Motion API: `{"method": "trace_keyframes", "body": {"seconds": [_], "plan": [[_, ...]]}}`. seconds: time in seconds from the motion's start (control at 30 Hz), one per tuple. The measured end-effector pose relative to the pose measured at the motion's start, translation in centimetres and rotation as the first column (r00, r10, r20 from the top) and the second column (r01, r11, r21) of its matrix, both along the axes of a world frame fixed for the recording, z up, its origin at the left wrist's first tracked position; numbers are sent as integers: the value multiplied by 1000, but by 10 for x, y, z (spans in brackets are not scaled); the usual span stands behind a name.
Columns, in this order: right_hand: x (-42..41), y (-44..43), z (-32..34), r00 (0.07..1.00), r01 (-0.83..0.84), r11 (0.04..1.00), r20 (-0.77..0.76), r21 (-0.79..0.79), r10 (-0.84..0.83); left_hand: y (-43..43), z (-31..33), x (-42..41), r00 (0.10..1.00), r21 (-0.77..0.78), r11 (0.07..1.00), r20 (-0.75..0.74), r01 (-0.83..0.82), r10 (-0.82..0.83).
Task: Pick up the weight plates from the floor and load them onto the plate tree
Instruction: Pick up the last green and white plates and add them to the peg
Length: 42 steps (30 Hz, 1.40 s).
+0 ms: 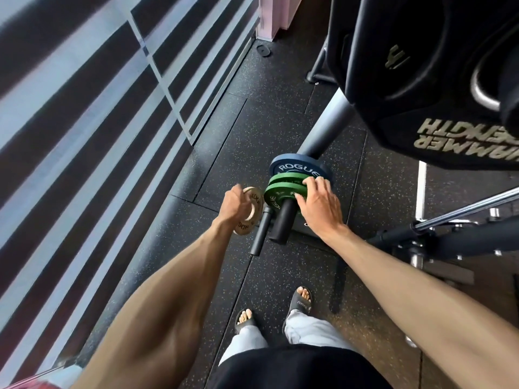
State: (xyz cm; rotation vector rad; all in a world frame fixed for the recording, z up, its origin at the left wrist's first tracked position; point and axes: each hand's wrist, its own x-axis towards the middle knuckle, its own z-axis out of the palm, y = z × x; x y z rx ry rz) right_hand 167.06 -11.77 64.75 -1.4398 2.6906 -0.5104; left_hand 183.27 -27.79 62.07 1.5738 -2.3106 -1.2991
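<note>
While the left hand grips a small round tan plate by its rim, fingers curled round the edge so that part of the lettering is covered, the right hand lies over two round green plates threaded on a thick black peg of the plate tree. Its fingers bend over the rims of the green plates and the thumb rests on the front face, so it holds the pair. How far the fingertips wrap behind is hidden.

The tan plate hangs in the air just left of the green plates, close to the tip of a thinner black peg; whether it touches that tip cannot be told. Behind the green plates sits a larger blue round plate marked ROGUE, its lower half covered by them. A grey steel post rises behind, its top hidden by a big black rubber plate at upper right, whose pale lettering runs off the frame edge. The tree's base is mostly hidden under the right hand. Below lie the black speckled rubber floor and two feet in dark slide sandals.
</note>
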Motion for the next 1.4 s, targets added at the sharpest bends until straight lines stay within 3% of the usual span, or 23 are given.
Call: {"method": "trace_keyframes", "body": {"seconds": [0.17,0.27,0.33,0.4,0.5,0.57,0.67,0.77,0.9,1.07,1.2,1.3,1.37,1.4], "plan": [[29,31,-15,935,346,935,107,-75,-338,-13,-1,27,999,234,972,36,-7,-2],[57,46,-25,826,484,872,289,75,-484,-11,1,40,992,346,932,24,105,-121],[75,51,-29,771,483,861,389,158,-504,-11,2,46,985,371,916,27,149,-171],[93,51,-29,646,484,859,594,167,-479,-13,3,51,981,453,875,1,173,-195],[115,46,-18,284,486,859,902,158,-326,-8,10,49,968,589,771,-90,242,-234],[123,47,-5,202,474,872,949,120,-240,1,17,43,955,605,740,-170,295,-242],[123,54,-2,252,478,871,932,112,-259,16,22,34,935,570,742,-245,354,-257],[115,63,-11,419,485,869,846,98,-329,27,24,24,875,364,798,-251,481,-414],[106,62,-14,639,443,894,674,72,-371,31,18,16,821,113,821,-209,560,-531],[105,58,-22,748,415,910,560,23,-355,30,13,19,765,-76,765,-38,639,-643],[93,47,-26,778,423,906,510,8,-367,36,7,11,770,-278,749,-48,601,-636],[80,37,-24,765,470,882,512,-28,-392,37,-2,2,820,-347,775,-24,529,-571],[74,30,-25,694,569,822,541,-8,-475,42,0,-3,884,-298,849,-37,436,-466],[71,26,-29,621,629,776,568,50,-540,45,1,-7,930,-190,918,-51,348,-363]]}}
